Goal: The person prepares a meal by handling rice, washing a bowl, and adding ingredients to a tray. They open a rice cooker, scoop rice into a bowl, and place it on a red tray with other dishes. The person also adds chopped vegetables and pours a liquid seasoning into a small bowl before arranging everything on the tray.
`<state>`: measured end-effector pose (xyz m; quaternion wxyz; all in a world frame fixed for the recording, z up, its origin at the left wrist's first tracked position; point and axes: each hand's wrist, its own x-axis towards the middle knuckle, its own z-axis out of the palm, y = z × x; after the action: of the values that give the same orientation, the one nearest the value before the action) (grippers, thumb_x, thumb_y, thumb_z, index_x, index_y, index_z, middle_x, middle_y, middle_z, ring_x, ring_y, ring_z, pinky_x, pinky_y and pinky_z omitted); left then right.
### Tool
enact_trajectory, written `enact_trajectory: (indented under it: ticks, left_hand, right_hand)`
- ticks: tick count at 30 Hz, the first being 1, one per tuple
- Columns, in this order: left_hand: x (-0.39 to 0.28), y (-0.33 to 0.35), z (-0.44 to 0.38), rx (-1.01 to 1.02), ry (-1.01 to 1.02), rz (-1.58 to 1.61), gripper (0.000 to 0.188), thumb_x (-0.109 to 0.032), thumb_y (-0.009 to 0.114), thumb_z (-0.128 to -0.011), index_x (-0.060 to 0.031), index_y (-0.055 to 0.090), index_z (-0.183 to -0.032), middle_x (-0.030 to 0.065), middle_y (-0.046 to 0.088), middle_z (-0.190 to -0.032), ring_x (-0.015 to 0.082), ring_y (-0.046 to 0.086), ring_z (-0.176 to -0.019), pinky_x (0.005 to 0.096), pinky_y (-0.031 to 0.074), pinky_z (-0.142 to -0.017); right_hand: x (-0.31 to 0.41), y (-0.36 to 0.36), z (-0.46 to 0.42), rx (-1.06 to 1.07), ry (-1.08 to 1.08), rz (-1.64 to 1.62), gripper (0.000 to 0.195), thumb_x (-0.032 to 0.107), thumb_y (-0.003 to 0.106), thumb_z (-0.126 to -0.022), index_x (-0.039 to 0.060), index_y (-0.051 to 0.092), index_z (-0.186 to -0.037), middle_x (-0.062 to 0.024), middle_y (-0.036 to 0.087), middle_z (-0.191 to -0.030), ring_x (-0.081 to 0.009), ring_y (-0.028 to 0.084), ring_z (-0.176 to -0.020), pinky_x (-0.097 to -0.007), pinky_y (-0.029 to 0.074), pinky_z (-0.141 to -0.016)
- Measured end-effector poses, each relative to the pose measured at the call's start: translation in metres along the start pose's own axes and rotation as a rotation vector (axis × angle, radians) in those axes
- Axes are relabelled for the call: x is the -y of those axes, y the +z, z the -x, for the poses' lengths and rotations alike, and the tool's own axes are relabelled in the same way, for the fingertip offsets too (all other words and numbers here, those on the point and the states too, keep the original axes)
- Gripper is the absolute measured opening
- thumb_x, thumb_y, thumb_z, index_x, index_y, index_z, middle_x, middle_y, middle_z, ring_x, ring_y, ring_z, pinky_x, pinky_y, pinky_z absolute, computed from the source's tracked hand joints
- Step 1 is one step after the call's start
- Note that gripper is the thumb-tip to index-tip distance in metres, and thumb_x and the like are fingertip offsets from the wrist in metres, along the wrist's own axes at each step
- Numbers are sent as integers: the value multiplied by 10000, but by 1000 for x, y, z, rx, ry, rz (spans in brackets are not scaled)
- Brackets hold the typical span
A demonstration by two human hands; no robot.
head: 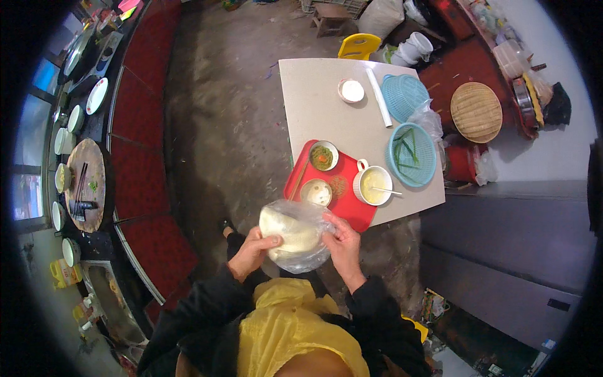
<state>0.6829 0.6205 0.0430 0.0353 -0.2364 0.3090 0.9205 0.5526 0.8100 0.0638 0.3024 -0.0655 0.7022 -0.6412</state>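
Between my two hands is a pale lump of dough [285,231] inside a clear plastic bag [301,264]. My left hand [254,250] grips the dough through the bag, thumb on top. The fingers of my right hand [342,245] pinch the bag's plastic on the other side. Just beyond lies a red tray [346,209] on the table. It carries a bowl of green paste [322,157] with an orange spot, a bowl with white powder [316,192], chopsticks [298,179], and a white mug [372,185] with yellowish contents and a spoon handle.
The pale table [315,113] also bears a bowl of white powder [352,90], a white roll [379,97], a blue basket [404,98] and another basket with green stalks [411,154]. A counter with a round chopping board [87,188] runs along the left. A yellow chair [359,46] stands behind the table.
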Motion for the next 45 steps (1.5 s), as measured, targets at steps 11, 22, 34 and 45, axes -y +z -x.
enact_trajectory:
  ticks: [11, 22, 34, 45]
  left_hand:
    - [-13, -6, -12, -35, 32, 116, 495, -192, 670, -902, 15, 512, -1323, 128, 636, -1241, 231, 615, -1135, 379, 455, -1019]
    - [0, -4, 4, 98, -236, -74, 639, -268, 701, -912, 5, 407, -1410, 71, 573, -1299, 182, 555, -1169, 322, 433, -1009]
    - [1, -45, -31, 61, -121, -767, 177, -68, 544, -972, -35, 584, -1142, -17, 619, -984, 107, 582, -909, 294, 498, -825]
    - [-51, 69, -283, -270, 304, -698, 299, -187, 564, -941, -25, 527, -1189, 81, 601, -1036, 210, 589, -917, 387, 509, -755]
  right_hand:
    - [-52, -2, 5, 159, 265, -6, 476, -59, 589, -801, 30, 542, -1266, -89, 623, -1084, -160, 631, -840, -321, 533, -670]
    - [3, 12, 10, 505, 65, 214, 911, 208, 825, -736, 41, 321, -1476, -113, 456, -1425, -233, 448, -1321, -382, 363, -1096]
    - [-92, -69, 23, 82, 410, -885, 788, 281, 773, -756, 113, 413, -1436, -53, 551, -1304, -218, 513, -1199, -430, 462, -892]
    - [-120, -85, 33, -185, 369, -870, 761, 283, 731, -827, 135, 346, -1467, -49, 517, -1338, -227, 510, -1205, -422, 478, -874]
